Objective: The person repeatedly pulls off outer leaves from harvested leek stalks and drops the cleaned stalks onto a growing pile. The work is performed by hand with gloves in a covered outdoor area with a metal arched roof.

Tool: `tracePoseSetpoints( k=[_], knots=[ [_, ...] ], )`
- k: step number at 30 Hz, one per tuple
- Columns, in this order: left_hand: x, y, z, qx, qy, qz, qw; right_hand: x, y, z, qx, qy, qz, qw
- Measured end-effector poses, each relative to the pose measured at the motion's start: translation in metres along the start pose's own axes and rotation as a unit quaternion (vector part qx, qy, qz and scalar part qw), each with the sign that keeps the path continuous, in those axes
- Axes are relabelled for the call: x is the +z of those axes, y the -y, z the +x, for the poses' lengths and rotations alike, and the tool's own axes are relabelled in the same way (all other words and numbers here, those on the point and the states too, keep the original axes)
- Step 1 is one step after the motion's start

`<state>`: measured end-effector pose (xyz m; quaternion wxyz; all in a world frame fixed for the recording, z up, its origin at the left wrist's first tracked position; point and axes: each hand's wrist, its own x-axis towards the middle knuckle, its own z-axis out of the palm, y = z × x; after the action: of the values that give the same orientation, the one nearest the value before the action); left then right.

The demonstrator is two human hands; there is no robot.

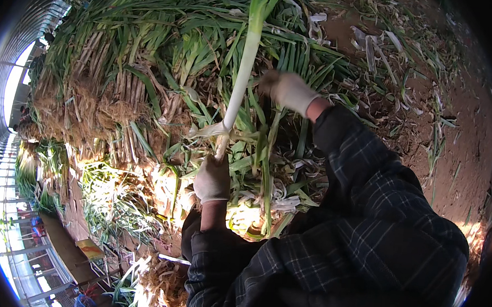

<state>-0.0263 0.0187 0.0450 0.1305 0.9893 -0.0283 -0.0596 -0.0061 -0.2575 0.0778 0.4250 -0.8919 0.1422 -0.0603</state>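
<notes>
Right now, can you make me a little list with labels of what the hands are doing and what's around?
Left hand: white glove, grips the root end of a long green onion.
Right hand: white glove, beside the stalk, among green leaves.
Sleeves: dark plaid.
Left of the hands: stacked green onions with roots showing.
Ground: brown soil, scattered peelings.

Bare brown earth floor [459, 161] carries a big heap of bundled green onions [150, 63]; stripped leaf scraps [376, 46] lie scattered over it.
</notes>
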Motion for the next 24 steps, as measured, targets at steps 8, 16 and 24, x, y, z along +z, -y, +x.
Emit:
tracePoseSetpoints(
  k=[8, 16, 24],
  knots=[
    [0.009, -0.012, -0.006, 0.009, -0.047, -0.043, 0.998, -0.007, -0.032, 0.024, 0.003, 0.013, 0.647, 0.762],
    [0.028, 0.0, 0.005, 0.01, 0.081, -0.228, 0.97, -0.018, -0.036, 0.023, -0.068, 0.096, 0.781, 0.613],
    [0.046, -0.001, -0.001, 0.015, -0.097, -0.141, 0.985, -0.018, -0.041, 0.027, -0.046, 0.062, 0.857, 0.51]
  ],
)
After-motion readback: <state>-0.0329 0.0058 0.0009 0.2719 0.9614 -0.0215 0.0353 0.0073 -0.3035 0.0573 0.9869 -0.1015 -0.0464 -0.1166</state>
